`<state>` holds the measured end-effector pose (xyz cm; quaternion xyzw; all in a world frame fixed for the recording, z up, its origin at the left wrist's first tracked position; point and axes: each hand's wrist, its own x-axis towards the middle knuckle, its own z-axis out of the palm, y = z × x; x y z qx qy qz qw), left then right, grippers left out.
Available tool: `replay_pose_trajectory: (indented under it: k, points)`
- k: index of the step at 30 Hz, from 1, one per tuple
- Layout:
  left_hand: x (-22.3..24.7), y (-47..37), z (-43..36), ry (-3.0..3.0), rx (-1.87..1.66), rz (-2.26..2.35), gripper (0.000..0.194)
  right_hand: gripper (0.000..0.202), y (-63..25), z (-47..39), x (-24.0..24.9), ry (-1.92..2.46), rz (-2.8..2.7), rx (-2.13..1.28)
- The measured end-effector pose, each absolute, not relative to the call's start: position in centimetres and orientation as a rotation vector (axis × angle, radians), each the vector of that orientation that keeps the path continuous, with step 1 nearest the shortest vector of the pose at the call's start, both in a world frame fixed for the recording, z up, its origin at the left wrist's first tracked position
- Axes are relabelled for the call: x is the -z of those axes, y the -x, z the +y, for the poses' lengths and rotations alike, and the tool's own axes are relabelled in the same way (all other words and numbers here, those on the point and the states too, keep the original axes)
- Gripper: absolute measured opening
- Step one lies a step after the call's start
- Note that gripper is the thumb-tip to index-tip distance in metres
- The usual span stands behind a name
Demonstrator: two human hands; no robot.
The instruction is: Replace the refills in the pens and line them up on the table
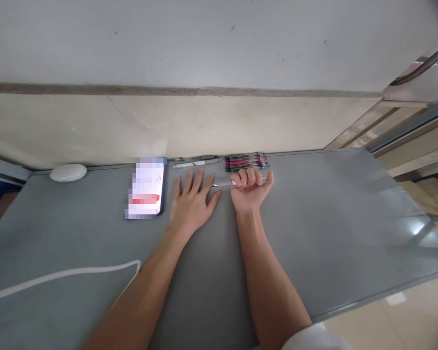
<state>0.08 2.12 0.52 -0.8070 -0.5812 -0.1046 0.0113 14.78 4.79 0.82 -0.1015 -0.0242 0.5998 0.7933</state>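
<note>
One pen (223, 183) is gripped in curled right hand (251, 189); left hand (192, 198) rests flat, fingers spread; grouped pens (246, 161) lie just beyond right hand.

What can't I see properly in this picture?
All in the head view:
- Words on the phone: blurred into blocks.
- Part of the pen: hidden by the right hand.
- White cord: cut off by the left edge, then hidden by the left arm.
</note>
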Motion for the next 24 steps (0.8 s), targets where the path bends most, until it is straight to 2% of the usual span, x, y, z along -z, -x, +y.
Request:
replay_pose_trajectory:
  k: [11, 24]
  points:
    - [-0.49, -0.07, 2.13, 2.507, 0.330, -1.802, 0.056, 0.040, -14.69, 4.86, -0.86, 0.278, -0.061, -1.271]
    - [-0.66, -0.12, 2.09, 2.520, 0.329, -1.811, 0.057, 0.047, -14.65, 4.76, -0.86, 0.265, -0.098, -1.298]
